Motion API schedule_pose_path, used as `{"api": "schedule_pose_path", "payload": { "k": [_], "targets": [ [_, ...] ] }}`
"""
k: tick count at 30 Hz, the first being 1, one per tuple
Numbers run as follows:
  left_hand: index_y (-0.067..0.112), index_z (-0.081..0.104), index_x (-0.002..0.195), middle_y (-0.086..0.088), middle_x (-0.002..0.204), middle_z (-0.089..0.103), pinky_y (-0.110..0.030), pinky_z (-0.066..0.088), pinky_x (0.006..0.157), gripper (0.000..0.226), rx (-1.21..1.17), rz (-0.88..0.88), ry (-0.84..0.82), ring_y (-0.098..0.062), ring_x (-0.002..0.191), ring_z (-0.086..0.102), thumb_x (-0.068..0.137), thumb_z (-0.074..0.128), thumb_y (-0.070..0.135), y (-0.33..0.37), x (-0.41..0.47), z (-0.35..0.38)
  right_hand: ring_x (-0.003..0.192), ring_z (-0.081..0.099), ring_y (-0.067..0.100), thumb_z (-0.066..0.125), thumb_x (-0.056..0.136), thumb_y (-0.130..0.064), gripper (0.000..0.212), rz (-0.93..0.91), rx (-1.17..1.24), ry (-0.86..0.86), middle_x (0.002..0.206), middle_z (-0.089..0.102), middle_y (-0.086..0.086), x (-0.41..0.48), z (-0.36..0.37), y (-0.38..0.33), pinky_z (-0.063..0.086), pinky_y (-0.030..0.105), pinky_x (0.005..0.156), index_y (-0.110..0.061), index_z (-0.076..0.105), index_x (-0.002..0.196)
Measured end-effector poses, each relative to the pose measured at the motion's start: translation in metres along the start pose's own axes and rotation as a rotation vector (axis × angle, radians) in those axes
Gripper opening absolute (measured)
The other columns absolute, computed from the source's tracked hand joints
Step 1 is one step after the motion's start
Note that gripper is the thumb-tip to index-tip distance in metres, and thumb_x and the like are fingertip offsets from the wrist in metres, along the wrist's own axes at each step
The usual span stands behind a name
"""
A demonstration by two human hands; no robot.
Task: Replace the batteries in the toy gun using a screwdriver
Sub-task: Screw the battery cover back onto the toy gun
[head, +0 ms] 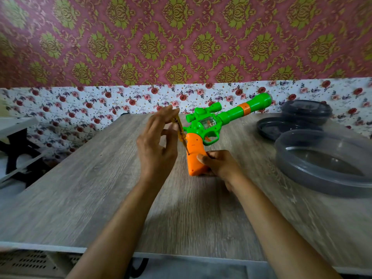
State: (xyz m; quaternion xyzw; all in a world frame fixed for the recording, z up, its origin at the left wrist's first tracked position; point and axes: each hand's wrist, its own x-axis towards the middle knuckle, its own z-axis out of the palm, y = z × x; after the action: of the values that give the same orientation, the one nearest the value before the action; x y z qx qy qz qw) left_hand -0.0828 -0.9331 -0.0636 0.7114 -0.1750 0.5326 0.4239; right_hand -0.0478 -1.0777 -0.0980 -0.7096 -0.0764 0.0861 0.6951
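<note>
Toy gun (pixel 209 123): green body with a scope on top, an orange ring on the barrel and an orange grip. Centre of the frame, held up off the desk (pixel 80 198), barrel slanting to the upper right, grip end pointing down towards the viewer.

Right hand (pixel 219 166): just right of centre, below the gun. Fingers wrapped round the lower end of the orange grip, thumb lying across its near face.

Screwdriver (pixel 180 128): slim, with a yellow handle. Just left of the gun, tilted, handle uppermost. Its dark tip meets the left side of the orange grip, above the right thumb.

Left hand (pixel 157 141): left of centre, beside the gun but not touching it. Thumb and long fingers pinch the screwdriver handle; the fingers stand nearly straight and point upward. Motion blur hides the exact finger placing.

Desk: grey wood-grain top, filling the lower and middle frame.

Round containers (pixel 322 164): dark, see-through, three pieces grouped at the right edge of the desk, well apart from both hands.

Wall: floral paper below, red and gold pattern (pixel 181 37) above.
</note>
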Motion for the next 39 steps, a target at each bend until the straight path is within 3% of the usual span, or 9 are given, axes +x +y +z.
{"api": "schedule_pose_path", "payload": {
  "k": [6, 12, 17, 21, 26, 29, 32, 34, 39],
  "targets": [
    [0.005, 0.064, 0.099, -0.005, 0.097, 0.053, -0.009, 0.048, 0.064, 0.02, 0.028, -0.011, 0.056, -0.005, 0.081, 0.059, 0.082, 0.071, 0.013, -0.0017, 0.0, -0.0001, 0.082, 0.06, 0.028, 0.055, 0.091, -0.007, 0.031, 0.0, 0.007, 0.004, 0.095, 0.059, 0.022, -0.0011, 0.0002, -0.0007, 0.056, 0.023, 0.053, 0.013, 0.057, 0.114],
    [0.013, 0.057, 0.117, 0.004, 0.105, 0.062, -0.01, 0.05, 0.077, 0.033, 0.011, -0.004, 0.037, 0.012, 0.094, 0.058, 0.088, 0.054, -0.003, -0.0019, 0.0003, 0.0009, 0.085, 0.06, 0.029, 0.056, 0.09, -0.009, 0.031, 0.003, -0.011, 0.009, 0.096, 0.059, 0.022, -0.0006, -0.0006, -0.001, 0.056, 0.023, 0.055, 0.011, 0.057, 0.114],
    [0.007, 0.065, 0.111, -0.003, 0.111, 0.055, -0.013, 0.051, 0.073, 0.025, 0.025, 0.006, 0.013, -0.006, 0.095, 0.06, 0.086, 0.064, 0.009, -0.003, 0.0005, 0.0005, 0.087, 0.06, 0.029, 0.056, 0.09, -0.01, 0.032, 0.004, -0.02, 0.021, 0.099, 0.06, 0.024, -0.0005, -0.0003, -0.0007, 0.057, 0.026, 0.057, 0.01, 0.058, 0.115],
    [0.006, 0.065, 0.103, -0.001, 0.097, 0.055, -0.01, 0.048, 0.066, 0.02, 0.041, -0.019, 0.048, 0.006, 0.082, 0.056, 0.085, 0.068, 0.012, -0.0042, 0.0009, 0.0003, 0.085, 0.06, 0.029, 0.057, 0.09, -0.009, 0.032, 0.005, -0.019, 0.029, 0.095, 0.059, 0.021, 0.0007, 0.0003, -0.0005, 0.056, 0.026, 0.056, 0.011, 0.058, 0.114],
    [0.011, 0.058, 0.118, 0.005, 0.103, 0.063, -0.008, 0.048, 0.077, 0.031, 0.047, -0.019, 0.029, 0.014, 0.09, 0.057, 0.089, 0.054, 0.0, -0.0029, 0.0003, 0.001, 0.081, 0.06, 0.027, 0.056, 0.091, -0.009, 0.03, 0.001, -0.02, 0.018, 0.095, 0.059, 0.021, 0.0009, 0.0003, 0.0, 0.056, 0.023, 0.054, 0.01, 0.058, 0.114],
    [0.01, 0.062, 0.115, -0.002, 0.107, 0.063, -0.01, 0.048, 0.076, 0.028, -0.005, -0.01, 0.009, 0.007, 0.091, 0.059, 0.089, 0.053, 0.005, -0.0023, -0.0004, 0.0004, 0.074, 0.061, 0.023, 0.056, 0.09, -0.009, 0.031, -0.004, -0.006, 0.02, 0.095, 0.059, 0.021, 0.0007, 0.0, 0.0003, 0.056, 0.022, 0.052, 0.011, 0.058, 0.114],
    [0.014, 0.065, 0.109, -0.004, 0.107, 0.053, -0.017, 0.048, 0.065, 0.026, 0.02, 0.03, -0.023, -0.013, 0.083, 0.06, 0.085, 0.065, 0.024, -0.0021, 0.0001, 0.0001, 0.086, 0.061, 0.028, 0.057, 0.09, -0.01, 0.032, 0.003, -0.005, 0.025, 0.098, 0.06, 0.021, 0.0015, -0.0002, 0.001, 0.057, 0.025, 0.056, 0.01, 0.058, 0.115],
    [0.016, 0.066, 0.107, -0.002, 0.098, 0.049, -0.016, 0.044, 0.06, 0.026, 0.065, 0.054, -0.017, -0.015, 0.073, 0.055, 0.082, 0.07, 0.026, -0.0036, 0.0006, -0.0003, 0.089, 0.061, 0.029, 0.058, 0.09, -0.011, 0.031, 0.007, -0.016, 0.027, 0.099, 0.06, 0.02, 0.0017, -0.0005, 0.0013, 0.057, 0.027, 0.058, 0.008, 0.058, 0.115],
    [0.012, 0.063, 0.112, 0.002, 0.098, 0.057, -0.015, 0.048, 0.062, 0.025, 0.047, 0.035, -0.007, 0.001, 0.075, 0.057, 0.087, 0.065, 0.011, -0.0028, 0.0002, -0.0002, 0.083, 0.061, 0.027, 0.058, 0.089, -0.01, 0.031, 0.011, -0.005, 0.027, 0.096, 0.06, 0.02, 0.003, 0.0, 0.0009, 0.057, 0.026, 0.058, 0.009, 0.059, 0.114]
  ]
}}
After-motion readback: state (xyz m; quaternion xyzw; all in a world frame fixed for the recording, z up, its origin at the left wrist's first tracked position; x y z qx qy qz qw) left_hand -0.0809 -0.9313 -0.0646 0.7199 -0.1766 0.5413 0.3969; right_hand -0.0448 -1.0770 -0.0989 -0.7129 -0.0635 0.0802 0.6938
